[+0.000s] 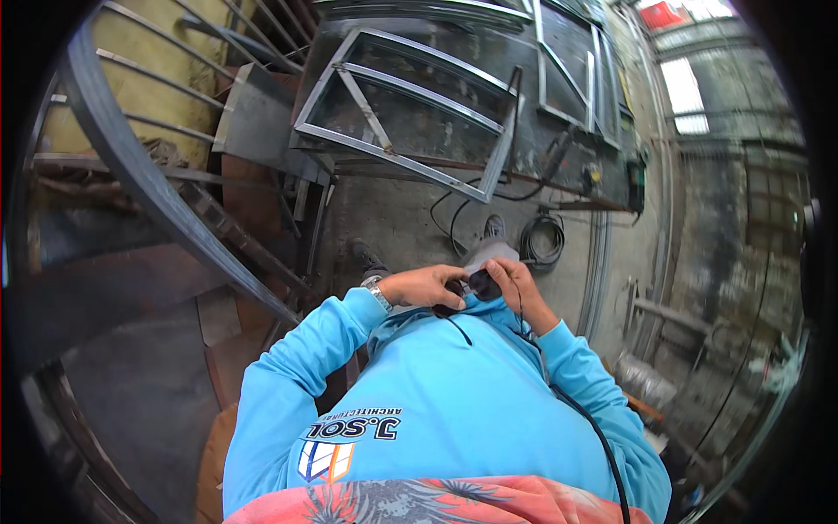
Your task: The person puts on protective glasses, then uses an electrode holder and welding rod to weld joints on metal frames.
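At my waist, well short of the dark table's (489, 52) near edge, my right hand (515, 284) pinches a black object (483, 285) — whether my left hand (423, 286), curled beside it, grips anything, I cannot tell.

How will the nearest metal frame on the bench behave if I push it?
The metal frame is probably stiff, being joined metal bars. Its open build suggests it's light for its size. One corner appears to overhang the bench, so it might tip.
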The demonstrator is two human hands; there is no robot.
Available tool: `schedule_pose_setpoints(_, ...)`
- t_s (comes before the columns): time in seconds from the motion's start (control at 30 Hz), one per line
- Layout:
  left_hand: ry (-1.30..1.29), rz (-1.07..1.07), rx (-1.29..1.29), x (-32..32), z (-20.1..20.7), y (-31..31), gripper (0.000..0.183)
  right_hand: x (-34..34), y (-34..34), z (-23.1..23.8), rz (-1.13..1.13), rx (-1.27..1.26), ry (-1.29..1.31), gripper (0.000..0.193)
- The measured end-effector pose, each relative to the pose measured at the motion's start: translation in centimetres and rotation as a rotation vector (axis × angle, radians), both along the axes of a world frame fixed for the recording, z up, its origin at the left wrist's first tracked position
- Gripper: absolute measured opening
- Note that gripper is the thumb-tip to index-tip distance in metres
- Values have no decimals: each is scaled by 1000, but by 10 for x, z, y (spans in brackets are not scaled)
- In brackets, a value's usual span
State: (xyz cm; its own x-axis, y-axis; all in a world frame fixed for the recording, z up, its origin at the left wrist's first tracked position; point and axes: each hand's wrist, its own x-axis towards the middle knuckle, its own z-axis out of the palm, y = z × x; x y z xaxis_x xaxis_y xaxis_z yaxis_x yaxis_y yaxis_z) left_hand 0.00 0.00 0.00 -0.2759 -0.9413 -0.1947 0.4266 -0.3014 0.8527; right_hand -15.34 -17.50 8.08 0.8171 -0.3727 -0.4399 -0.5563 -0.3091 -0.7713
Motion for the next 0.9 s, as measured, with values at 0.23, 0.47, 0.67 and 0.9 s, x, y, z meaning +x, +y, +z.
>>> schedule_pose_setpoints(0.23,-140,-246,43,41,14,71,38,2,105,-1,-75,189,-49,31)
schedule_pose_setpoints(0.47,-131,-170,231,82,13,83,26,-36,127,-8,-32,2,118,41)
schedule_pose_setpoints(0.67,141,-273,333,58,19,82,31,-5,158,-28,-457,-186,-205,33)
schedule_pose_setpoints(0.9,94,-153,372,67,24,80,28,-11,124,-26,-237,345,-195,23)
